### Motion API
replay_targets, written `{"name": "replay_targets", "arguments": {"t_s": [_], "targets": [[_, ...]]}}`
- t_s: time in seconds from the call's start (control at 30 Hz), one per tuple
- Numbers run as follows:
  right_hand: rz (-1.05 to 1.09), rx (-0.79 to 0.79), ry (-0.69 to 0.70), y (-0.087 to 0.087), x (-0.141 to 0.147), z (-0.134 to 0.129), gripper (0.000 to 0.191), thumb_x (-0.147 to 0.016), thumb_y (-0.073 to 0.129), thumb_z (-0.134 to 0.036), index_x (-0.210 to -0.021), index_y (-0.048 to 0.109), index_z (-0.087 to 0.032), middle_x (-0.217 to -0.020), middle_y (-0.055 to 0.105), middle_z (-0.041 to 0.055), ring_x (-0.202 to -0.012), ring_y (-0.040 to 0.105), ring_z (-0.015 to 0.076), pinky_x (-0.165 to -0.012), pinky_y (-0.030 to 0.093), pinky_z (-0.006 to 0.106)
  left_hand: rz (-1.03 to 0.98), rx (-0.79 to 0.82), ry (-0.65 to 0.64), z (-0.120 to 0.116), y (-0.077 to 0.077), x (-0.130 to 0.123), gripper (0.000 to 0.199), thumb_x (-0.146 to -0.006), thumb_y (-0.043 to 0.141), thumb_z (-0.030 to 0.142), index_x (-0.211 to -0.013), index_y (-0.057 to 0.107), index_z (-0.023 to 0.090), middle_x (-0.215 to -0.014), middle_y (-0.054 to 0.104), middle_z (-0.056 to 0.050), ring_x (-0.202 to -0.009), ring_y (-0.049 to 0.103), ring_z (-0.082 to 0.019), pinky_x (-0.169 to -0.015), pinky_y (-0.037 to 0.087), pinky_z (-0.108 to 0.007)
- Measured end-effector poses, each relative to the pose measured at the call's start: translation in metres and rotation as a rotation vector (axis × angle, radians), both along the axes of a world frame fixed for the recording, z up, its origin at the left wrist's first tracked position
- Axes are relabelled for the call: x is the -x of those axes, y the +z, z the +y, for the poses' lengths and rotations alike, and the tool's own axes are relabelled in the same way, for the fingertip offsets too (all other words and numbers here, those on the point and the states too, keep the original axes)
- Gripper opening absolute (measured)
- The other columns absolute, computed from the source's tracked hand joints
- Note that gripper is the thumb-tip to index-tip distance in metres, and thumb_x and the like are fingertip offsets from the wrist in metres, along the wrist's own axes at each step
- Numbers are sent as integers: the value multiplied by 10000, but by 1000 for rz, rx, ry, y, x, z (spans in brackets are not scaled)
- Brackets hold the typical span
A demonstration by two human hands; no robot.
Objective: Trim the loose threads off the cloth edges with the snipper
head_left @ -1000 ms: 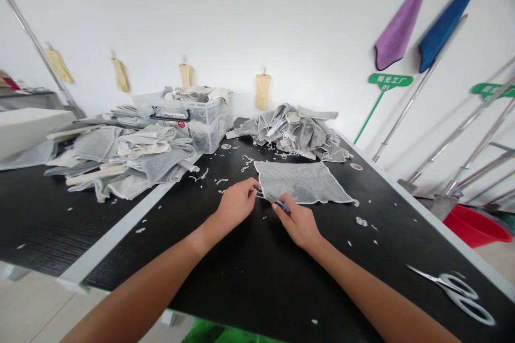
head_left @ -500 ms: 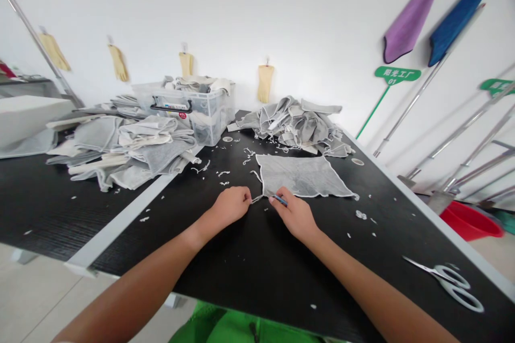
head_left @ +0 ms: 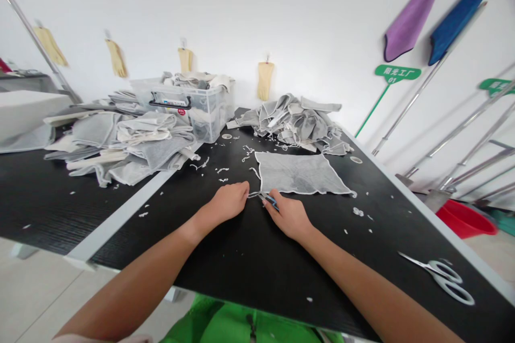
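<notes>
Pinching wispy thread (head_left: pixel 254 194) by oblong cloth (head_left: pixel 300 172)

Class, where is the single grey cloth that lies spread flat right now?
In the head view, the grey cloth lies just right of centre on the black table, beyond the right hand and in front of the tangled cloth heap.

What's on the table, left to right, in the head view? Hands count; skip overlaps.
Left cloth pile → left hand → flat cloth → white scissors.
</notes>
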State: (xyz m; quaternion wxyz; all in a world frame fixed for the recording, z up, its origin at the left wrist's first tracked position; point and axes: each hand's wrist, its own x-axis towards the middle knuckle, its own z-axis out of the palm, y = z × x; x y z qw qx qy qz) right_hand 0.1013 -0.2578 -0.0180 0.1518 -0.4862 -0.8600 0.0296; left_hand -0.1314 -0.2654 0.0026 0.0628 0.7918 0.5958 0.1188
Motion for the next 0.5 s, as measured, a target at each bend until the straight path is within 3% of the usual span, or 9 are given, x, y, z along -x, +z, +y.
{"name": "replay_targets", "arguments": {"t_s": [0.2, 0.5], "targets": [[-9, -27, -11, 0, 1, 0, 279, -1098, 389, -464, -1090, 549, -235, -778, 723, 0, -696, 681, 174, -604, 253, 280, -31, -25, -19, 0, 5, -3, 210, -1052, 365, 312, -1062, 562, 238, -1005, 729, -67, -868, 694, -236, -727, 435, -314], [1, -24, -61, 5, 2, -2, 261, -1073, 441, -474, -1082, 569, -247, -775, 732, -8, -675, 679, 177, -601, 243, 284, -94, -44, 56, 0, 16, -4, 240, -1060, 356, 324, -1090, 575, 229, -991, 731, -79, -885, 700, -234, -770, 443, -304]]}}
